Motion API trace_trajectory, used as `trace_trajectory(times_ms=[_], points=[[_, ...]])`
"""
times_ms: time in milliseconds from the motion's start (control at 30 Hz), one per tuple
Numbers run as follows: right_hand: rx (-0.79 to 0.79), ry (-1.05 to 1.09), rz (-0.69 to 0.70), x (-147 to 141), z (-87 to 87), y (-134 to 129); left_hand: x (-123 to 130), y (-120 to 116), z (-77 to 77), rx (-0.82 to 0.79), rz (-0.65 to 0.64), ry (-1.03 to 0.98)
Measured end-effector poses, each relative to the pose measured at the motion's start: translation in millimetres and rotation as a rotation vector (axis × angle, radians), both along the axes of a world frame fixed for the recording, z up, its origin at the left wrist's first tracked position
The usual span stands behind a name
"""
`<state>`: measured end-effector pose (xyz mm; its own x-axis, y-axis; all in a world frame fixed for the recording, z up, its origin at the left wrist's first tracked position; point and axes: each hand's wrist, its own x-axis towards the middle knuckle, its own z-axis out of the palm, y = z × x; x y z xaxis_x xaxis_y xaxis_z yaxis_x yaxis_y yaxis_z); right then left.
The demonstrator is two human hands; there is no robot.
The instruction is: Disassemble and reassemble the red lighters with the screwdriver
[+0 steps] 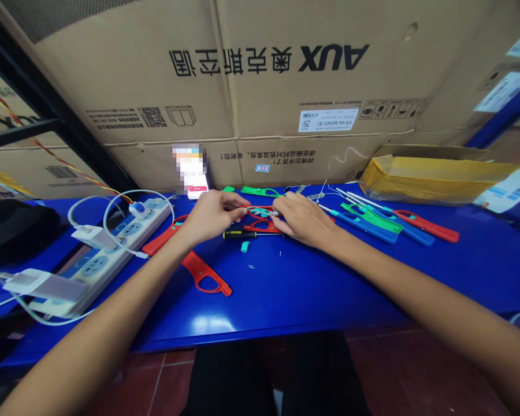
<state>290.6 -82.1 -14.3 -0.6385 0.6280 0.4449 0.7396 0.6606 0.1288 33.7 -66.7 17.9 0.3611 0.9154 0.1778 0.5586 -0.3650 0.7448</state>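
Note:
Between my two hands is a red lighter casing (253, 207) with pale teal and white parts inside. My left hand (212, 216) pinches its left end with thumb and fingers. At the other end, my right hand (305, 219) closes over the casing beside a small white part, its fingertips partly hidden. Just below lie another red casing half (260, 225) and a screwdriver (240, 234) with a yellow and black handle. A small teal piece (245, 247) and tiny metal pins (251, 266) rest nearer me. Beside my left forearm is a red handle shell (205, 274).
Several long-necked lighters, among them a blue lighter (368, 225) and a red lighter (431, 225), lie at right. A power strip (125, 237) with chargers and cables stands left. Behind are a lit phone (193, 173), a large carton (260, 86) and a yellow-taped box (437, 176).

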Motion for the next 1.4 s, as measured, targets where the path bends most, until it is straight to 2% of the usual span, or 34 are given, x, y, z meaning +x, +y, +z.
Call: trace_trajectory(times_ms=[167, 467, 667, 1200, 1400], points=[[0.058, -0.103, -0.018, -1.2, -2.6, 2.0, -0.8, 0.4, -0.7, -0.001, -0.002, 0.005], [0.099, -0.147, -0.025, -3.2, -4.6, -1.8, -1.1, 1.7, -2.4, -0.015, 0.008, -0.026], [0.059, -0.155, -0.036, -2.7, 0.0, -3.2, -2.3, 2.6, -2.3, -0.023, 0.009, -0.022], [0.102, -0.173, -0.034, -0.2, 7.5, -2.7, -1.5, 1.1, 0.1, 0.013, 0.022, 0.024], [0.035, -0.074, -0.037, 0.7, 8.6, -5.8, 0.4, 0.3, -1.9, 0.005, 0.015, 0.003]])
